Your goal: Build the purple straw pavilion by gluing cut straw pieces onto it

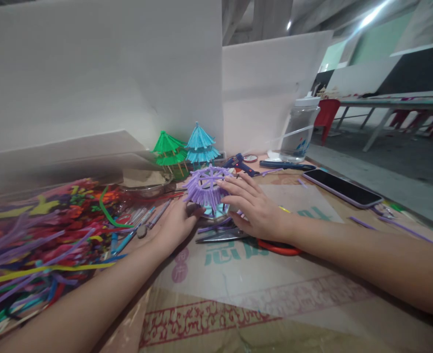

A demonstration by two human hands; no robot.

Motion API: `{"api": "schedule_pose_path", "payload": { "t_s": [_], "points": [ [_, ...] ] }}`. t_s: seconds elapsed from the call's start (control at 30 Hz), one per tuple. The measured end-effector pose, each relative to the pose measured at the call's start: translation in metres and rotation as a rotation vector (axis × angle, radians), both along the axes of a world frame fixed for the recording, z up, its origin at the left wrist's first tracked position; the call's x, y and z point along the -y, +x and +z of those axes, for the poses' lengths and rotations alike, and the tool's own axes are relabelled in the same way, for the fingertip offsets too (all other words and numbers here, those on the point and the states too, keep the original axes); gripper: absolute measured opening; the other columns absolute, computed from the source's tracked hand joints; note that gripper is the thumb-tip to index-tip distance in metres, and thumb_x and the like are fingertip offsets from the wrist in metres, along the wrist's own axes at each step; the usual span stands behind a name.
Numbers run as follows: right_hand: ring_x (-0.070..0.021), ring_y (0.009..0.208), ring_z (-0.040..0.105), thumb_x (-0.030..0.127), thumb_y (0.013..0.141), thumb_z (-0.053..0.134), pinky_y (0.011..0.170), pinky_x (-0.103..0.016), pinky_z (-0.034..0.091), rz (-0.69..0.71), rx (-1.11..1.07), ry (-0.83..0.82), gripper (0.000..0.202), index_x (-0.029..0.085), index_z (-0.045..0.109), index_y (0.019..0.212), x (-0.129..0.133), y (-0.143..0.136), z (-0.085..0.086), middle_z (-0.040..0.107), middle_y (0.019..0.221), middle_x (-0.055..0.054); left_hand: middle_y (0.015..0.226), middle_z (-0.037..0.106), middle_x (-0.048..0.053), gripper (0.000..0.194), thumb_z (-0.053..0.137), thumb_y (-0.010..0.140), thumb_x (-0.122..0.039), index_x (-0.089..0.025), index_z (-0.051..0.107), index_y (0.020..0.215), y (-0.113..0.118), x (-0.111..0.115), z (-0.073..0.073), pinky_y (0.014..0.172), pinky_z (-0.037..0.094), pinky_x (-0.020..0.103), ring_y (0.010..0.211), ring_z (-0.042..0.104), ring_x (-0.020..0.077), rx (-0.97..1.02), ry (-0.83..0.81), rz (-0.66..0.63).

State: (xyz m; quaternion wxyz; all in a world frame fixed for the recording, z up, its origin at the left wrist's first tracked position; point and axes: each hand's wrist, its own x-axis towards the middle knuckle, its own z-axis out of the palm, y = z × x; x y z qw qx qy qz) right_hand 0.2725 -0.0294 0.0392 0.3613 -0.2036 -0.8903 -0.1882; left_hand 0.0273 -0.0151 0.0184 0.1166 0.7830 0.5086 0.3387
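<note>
A purple pipe-cleaner roof [208, 186] with an open, spoked top stands over a pale blue base [216, 212] in the middle of the table. My left hand [177, 220] is at its lower left side, thumb near the base and the other fingers partly hidden. On the right, my right hand [251, 203] has its fingers apart, with the fingertips at the roof's edge. Red-handled scissors [219, 236] lie just in front, partly under my right hand. Behind stand a green two-tiered model [170, 149] and a blue two-tiered model [200, 144].
Colourful pipe cleaners [43, 245] are heaped at the left. A glue gun [241, 163], a clear bottle [299, 130] and a blue-handled tool [287, 165] sit at the back. A phone [343, 188] lies at the right. White boards [275, 93] rise behind the table.
</note>
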Motion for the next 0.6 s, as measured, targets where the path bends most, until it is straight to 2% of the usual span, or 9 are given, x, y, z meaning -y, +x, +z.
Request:
{"api": "schedule_pose_path", "payload": {
  "t_s": [0.2,0.4,0.6],
  "points": [
    [-0.0251,0.141,0.04,0.01,0.086,0.053,0.119,-0.057,0.025,0.048,-0.024,0.017,0.026,0.019,0.052,0.11,-0.0002,0.0004,-0.0018,0.057,0.14,-0.015,0.118,0.07,0.009,0.036,0.059,0.087,-0.034,-0.018,0.063,0.119,0.0,-0.0013,-0.0001,0.094,0.051,0.039,0.107,0.065,0.0283,0.009,0.07,-0.066],
    [-0.0251,0.14,0.043,0.008,0.084,0.053,0.12,-0.058,0.024,0.064,-0.018,0.037,0.03,0.021,0.051,0.112,-0.0013,0.0002,-0.0023,0.06,0.137,-0.012,0.116,0.07,0.008,0.035,0.06,0.084,-0.027,-0.019,0.064,0.118,0.0,-0.0027,-0.0021,0.1,0.048,0.04,0.108,0.063,0.0267,0.015,0.094,-0.085],
    [-0.0262,0.142,0.04,0.009,0.085,0.053,0.12,-0.058,0.023,0.056,0.006,0.044,0.032,0.02,0.051,0.115,0.0005,0.0004,-0.0017,0.057,0.141,-0.013,0.11,0.072,0.008,0.031,0.061,0.083,-0.031,-0.019,0.067,0.111,0.0003,-0.0005,-0.0002,0.096,0.05,0.04,0.105,0.064,0.028,0.037,0.068,-0.073]
  ]
}}
